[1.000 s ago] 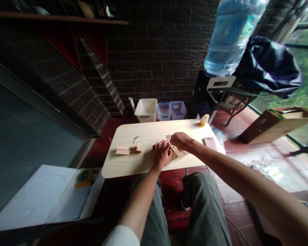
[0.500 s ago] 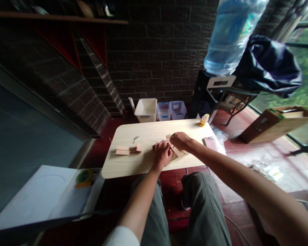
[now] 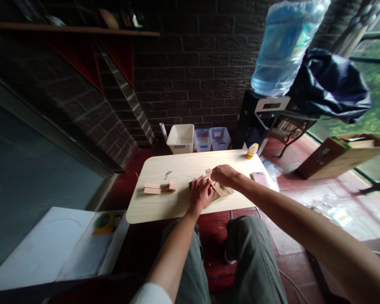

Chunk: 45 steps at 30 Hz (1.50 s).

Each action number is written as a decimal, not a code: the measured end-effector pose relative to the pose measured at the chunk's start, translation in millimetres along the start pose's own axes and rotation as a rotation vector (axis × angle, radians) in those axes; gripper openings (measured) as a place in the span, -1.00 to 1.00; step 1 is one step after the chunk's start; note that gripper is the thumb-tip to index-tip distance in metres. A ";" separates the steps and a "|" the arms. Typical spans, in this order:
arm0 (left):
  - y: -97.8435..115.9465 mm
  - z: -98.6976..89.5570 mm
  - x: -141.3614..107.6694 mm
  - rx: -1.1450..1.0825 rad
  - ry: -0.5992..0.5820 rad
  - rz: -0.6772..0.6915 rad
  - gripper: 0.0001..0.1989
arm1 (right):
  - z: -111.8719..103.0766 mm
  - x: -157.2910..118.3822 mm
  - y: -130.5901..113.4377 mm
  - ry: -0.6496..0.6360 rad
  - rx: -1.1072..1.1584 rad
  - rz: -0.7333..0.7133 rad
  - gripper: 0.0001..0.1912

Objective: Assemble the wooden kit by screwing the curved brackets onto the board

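On the pale table point(image 3: 183, 162), a wooden piece point(image 3: 220, 191) lies beneath both hands, reaching out to the right of them. My left hand point(image 3: 202, 191) presses on its left part, fingers bent over the wood. Closed and touching the left hand's fingertips, my right hand point(image 3: 222, 174) is curled above the piece; whatever it grips is too small to make out. Further left rest light wooden parts with dark holes point(image 3: 159, 188), and small dark metal items point(image 3: 168, 174) lie behind them.
A yellow-capped bottle point(image 3: 252, 151) stands at the table's back right corner, with a phone point(image 3: 260, 179) near the right edge. Behind the table are a cream bin point(image 3: 181, 138) and two clear bins point(image 3: 220, 138). A water dispenser point(image 3: 256, 114) stands back right.
The whole view has shifted slightly, with the scene sitting a little lower. Both hands keep nearly the same place on the wood.
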<state>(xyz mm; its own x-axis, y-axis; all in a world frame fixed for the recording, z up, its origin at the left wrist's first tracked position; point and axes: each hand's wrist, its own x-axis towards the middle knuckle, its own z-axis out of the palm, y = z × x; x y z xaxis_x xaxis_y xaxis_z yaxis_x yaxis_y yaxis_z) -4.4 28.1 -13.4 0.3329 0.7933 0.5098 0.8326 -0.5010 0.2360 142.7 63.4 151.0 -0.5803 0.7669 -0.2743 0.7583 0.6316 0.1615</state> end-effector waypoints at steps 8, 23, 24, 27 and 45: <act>-1.9 2.4 0.4 0.000 -0.013 -0.011 -0.75 | 6.7 3.4 -3.4 0.032 0.000 -0.046 -0.76; -2.5 5.2 0.7 -0.007 0.004 -0.011 -0.72 | 5.9 2.7 -3.6 0.025 -0.022 -0.061 -0.77; -2.6 5.3 0.7 -0.005 0.003 -0.011 -0.73 | 5.8 2.9 -3.3 0.021 -0.024 -0.060 -0.77; -2.8 5.1 0.5 0.001 -0.004 -0.006 -0.77 | 4.9 3.2 -2.2 0.015 -0.024 -0.061 -0.76; -3.1 6.0 1.8 0.001 -0.007 0.000 -0.72 | 6.6 4.8 -3.9 0.007 -0.038 -0.044 -0.75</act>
<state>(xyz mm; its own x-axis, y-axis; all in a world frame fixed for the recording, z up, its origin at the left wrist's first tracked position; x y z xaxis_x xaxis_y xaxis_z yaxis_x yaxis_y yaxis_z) -3.7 33.2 -18.2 0.3358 0.7958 0.5040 0.8330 -0.5007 0.2355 138.9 63.8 142.8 -0.6148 0.7391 -0.2753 0.7206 0.6682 0.1850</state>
